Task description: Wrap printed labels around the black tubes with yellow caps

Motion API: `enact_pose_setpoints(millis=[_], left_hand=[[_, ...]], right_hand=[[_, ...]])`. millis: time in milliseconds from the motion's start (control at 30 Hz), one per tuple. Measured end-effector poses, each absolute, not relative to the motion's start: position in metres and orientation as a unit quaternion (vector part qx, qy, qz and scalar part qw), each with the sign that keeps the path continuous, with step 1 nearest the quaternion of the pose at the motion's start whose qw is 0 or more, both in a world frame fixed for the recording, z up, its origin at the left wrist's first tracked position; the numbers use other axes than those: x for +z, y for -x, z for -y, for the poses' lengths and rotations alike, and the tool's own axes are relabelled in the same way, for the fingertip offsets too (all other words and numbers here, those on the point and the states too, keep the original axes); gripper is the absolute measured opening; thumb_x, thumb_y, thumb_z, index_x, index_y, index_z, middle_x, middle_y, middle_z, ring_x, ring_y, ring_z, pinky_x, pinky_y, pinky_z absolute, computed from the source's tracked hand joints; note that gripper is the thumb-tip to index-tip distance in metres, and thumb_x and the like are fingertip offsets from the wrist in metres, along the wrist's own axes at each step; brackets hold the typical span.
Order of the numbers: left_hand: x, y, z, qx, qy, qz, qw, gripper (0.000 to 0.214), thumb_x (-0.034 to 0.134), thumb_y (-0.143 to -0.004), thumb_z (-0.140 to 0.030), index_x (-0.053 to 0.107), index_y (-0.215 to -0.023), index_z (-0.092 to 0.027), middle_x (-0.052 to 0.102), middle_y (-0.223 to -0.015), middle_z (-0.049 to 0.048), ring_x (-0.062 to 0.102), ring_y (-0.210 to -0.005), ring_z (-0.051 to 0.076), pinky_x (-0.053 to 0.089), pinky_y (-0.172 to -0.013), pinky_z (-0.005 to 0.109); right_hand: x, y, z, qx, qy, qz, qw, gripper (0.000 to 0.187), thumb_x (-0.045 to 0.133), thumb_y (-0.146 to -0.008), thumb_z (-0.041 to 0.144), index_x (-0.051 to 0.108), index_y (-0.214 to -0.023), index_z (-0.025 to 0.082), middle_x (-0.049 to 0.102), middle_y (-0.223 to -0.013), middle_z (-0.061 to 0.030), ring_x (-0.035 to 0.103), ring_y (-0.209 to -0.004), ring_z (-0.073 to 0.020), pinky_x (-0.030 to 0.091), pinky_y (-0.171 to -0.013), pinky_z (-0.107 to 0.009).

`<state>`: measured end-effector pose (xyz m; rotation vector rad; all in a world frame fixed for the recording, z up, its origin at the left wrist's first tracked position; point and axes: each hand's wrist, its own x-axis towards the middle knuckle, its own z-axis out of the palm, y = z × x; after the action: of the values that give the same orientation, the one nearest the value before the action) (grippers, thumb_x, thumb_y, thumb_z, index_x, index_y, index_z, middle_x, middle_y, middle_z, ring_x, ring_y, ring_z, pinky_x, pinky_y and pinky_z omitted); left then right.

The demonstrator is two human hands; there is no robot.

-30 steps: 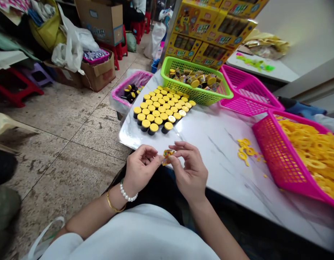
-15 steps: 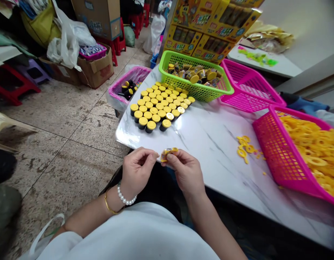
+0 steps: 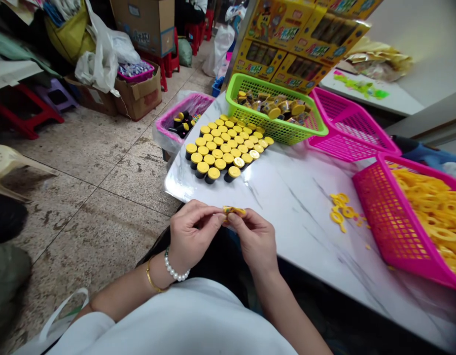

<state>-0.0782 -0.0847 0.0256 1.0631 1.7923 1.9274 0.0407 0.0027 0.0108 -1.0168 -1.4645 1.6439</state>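
Left fingers [image 3: 213,223] have moved onto the yellow piece [image 3: 235,211].

Tabletop [image 3: 283,197] open between capped cups [image 3: 225,148] and yellow rings [image 3: 338,201], green basket [image 3: 266,123] blocking behind cups

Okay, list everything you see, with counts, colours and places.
table: 1, white, centre
piece: 1, yellow, by table's near edge
pots: dozens, black with yellow caps, table's left
green basket: 1, behind pots
pink baskets: 2, right of green basket
rings: many, yellow, in nearer pink basket and loose beside it
tub: 1, pink, left of table
boxes: several, yellow, stacked behind green basket
cartons: several, brown, upper left
stools: several, red, purple, cream, left, back
bags: several, white, upper left
bracelet: 1, white, left wrist
bangle: 1, gold, left forearm
shirt: 1, white, bottom
left hand: 1, at piece
right hand: 1, pinching piece
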Motion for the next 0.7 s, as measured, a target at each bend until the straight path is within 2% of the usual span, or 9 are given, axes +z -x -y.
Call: enact_pose_setpoints(millis=[233,333,400,467,567,633,700], left_hand=[[0.013,0.080,0.078,0.675,-0.343,-0.613,0.223,0.007,0.079,-0.077,-0.025,0.079,-0.078,-0.018,0.068,-0.072,0.0035,0.060,-0.063,0.012,0.049,-0.056,0.022],[0.015,0.084,0.078,0.681,-0.326,-0.617,0.220,0.007,0.079,-0.074,-0.024,0.079,-0.072,-0.017,0.070,-0.076,0.0053,0.061,-0.064,0.012,0.049,-0.056,0.022],[0.020,0.089,0.078,0.679,-0.299,-0.620,0.256,0.010,0.078,-0.075,-0.026,0.079,-0.072,-0.017,0.072,-0.072,0.0054,0.059,-0.056,0.011,0.047,-0.051,0.021],[0.024,0.097,0.078,0.677,-0.258,-0.615,0.311,0.016,0.077,-0.076,-0.032,0.077,-0.074,-0.016,0.069,-0.062,0.0032,0.051,-0.044,0.008,0.040,-0.042,0.019],[0.027,0.108,0.075,0.698,-0.179,-0.587,0.368,0.029,0.083,-0.070,-0.041,0.074,-0.076,-0.014,0.061,-0.049,-0.0013,0.040,-0.033,0.005,0.028,-0.034,0.017],[0.026,0.115,0.071,0.711,-0.131,-0.558,0.407,0.038,0.087,-0.062,-0.044,0.071,-0.078,-0.014,0.058,-0.046,-0.0027,0.038,-0.032,0.004,0.022,-0.033,0.014],[0.025,0.120,0.068,0.710,-0.097,-0.527,0.457,0.044,0.090,-0.058,-0.046,0.068,-0.079,-0.014,0.055,-0.043,-0.0042,0.035,-0.031,0.003,0.016,-0.032,0.013]], right_hand=[[0.009,-0.036,0.002,0.609,0.364,0.612,0.348,0.023,0.081,-0.076,0.042,0.073,-0.076,0.020,0.075,-0.078,-0.0025,0.069,-0.074,-0.0181,0.058,-0.076,-0.033],[0.014,-0.034,0.000,0.564,0.360,0.672,0.317,0.027,0.077,-0.080,0.044,0.071,-0.072,0.019,0.071,-0.072,-0.0019,0.065,-0.069,-0.0168,0.054,-0.069,-0.030],[0.020,-0.033,-0.009,0.536,0.342,0.716,0.287,0.029,0.075,-0.082,0.045,0.069,-0.070,0.019,0.068,-0.069,-0.0013,0.062,-0.067,-0.0162,0.051,-0.066,-0.029],[0.028,-0.031,-0.025,0.510,0.317,0.750,0.277,0.030,0.071,-0.083,0.047,0.070,-0.073,0.019,0.069,-0.072,-0.0022,0.063,-0.070,-0.0176,0.051,-0.069,-0.030],[0.038,-0.021,-0.055,0.389,0.351,0.779,0.343,0.033,0.068,-0.083,0.052,0.066,-0.073,0.020,0.070,-0.077,-0.0040,0.063,-0.075,-0.0195,0.050,-0.075,-0.033],[0.038,-0.009,-0.073,0.268,0.410,0.787,0.375,0.038,0.070,-0.077,0.055,0.057,-0.066,0.022,0.066,-0.073,-0.0030,0.058,-0.068,-0.0185,0.046,-0.070,-0.032],[0.034,0.003,-0.083,0.186,0.458,0.795,0.351,0.041,0.072,-0.071,0.054,0.047,-0.062,0.023,0.061,-0.066,-0.0004,0.051,-0.060,-0.0165,0.039,-0.062,-0.030]])
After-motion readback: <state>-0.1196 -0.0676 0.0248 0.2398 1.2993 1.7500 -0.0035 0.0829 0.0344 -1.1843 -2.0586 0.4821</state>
